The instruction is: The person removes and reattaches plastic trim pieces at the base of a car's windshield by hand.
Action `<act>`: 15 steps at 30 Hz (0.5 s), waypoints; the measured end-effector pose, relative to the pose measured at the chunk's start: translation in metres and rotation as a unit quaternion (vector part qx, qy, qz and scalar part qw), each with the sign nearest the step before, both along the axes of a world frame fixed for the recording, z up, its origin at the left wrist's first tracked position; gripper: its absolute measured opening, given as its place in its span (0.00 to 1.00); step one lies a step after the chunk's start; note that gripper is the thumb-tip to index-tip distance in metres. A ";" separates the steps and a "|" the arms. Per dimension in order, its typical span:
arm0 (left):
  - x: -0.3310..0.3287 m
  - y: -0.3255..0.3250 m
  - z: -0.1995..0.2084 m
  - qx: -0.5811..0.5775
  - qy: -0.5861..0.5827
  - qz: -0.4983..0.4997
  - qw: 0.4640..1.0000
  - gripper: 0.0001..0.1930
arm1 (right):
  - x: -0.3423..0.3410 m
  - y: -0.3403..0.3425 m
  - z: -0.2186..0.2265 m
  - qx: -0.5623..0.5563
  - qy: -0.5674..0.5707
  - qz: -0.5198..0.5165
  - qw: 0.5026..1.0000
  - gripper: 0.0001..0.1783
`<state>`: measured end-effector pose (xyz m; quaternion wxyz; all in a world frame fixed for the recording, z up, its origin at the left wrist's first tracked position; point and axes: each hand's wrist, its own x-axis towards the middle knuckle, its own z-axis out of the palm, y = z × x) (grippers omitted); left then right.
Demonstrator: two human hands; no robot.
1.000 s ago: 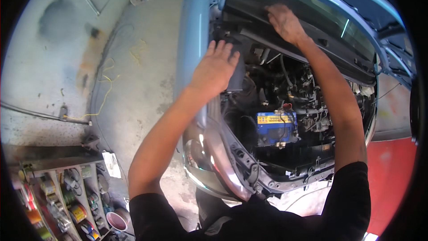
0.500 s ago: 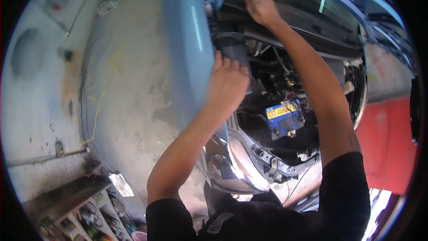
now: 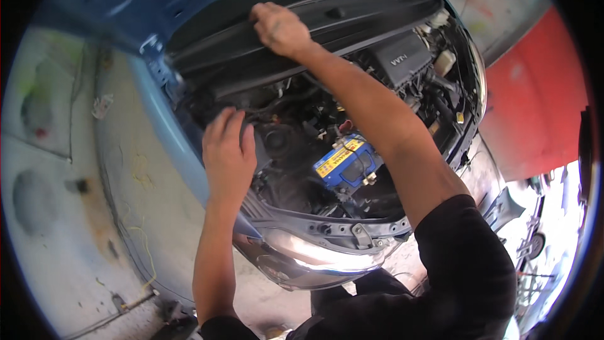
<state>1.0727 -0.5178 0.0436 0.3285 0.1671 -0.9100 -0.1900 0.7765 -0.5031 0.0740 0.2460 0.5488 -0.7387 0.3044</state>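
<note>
I lean over the engine bay of a blue car. My left hand (image 3: 228, 148) is over its left side, beside the blue fender (image 3: 165, 129), with fingers stretched and slightly apart. A flat dark grey piece (image 3: 264, 154) shows partly beside and under that hand; whether I touch it I cannot tell. My right hand (image 3: 280, 30) is farther off, its fingers curled at the black cowl panel (image 3: 220, 50) below the windshield. What those fingers hold, if anything, is hidden. Between my arms sits a blue and yellow car battery (image 3: 346, 162).
The raised blue hood (image 3: 126, 0) arches overhead. A black engine cover (image 3: 402, 56) lies right of my right forearm. The headlight (image 3: 302, 255) and front crossmember (image 3: 333, 228) are close to my body. A red panel (image 3: 535, 101) stands at the right, a stained wall (image 3: 44, 151) at the left.
My view has swung so the engine bay appears farther left and more of it shows. My left hand's fingers, bent over the fender side before, are now stretched out. My right hand stays by the cowl.
</note>
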 end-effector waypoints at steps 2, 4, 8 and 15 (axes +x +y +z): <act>-0.053 -0.002 0.035 -0.097 0.044 -0.059 0.993 0.17 | -0.008 0.014 -0.006 -0.024 0.086 0.007 0.996 0.10; -0.096 -0.025 0.046 -0.186 0.039 -0.035 0.981 0.19 | -0.002 0.035 0.001 -0.036 0.129 0.039 0.990 0.10; -0.135 -0.050 0.015 -0.220 -0.072 0.044 0.972 0.22 | -0.088 0.139 0.027 -0.064 0.158 -0.120 0.978 0.11; -0.153 -0.030 0.016 -0.225 -0.126 0.043 0.965 0.21 | -0.220 0.187 -0.006 -0.171 0.134 -0.192 0.957 0.09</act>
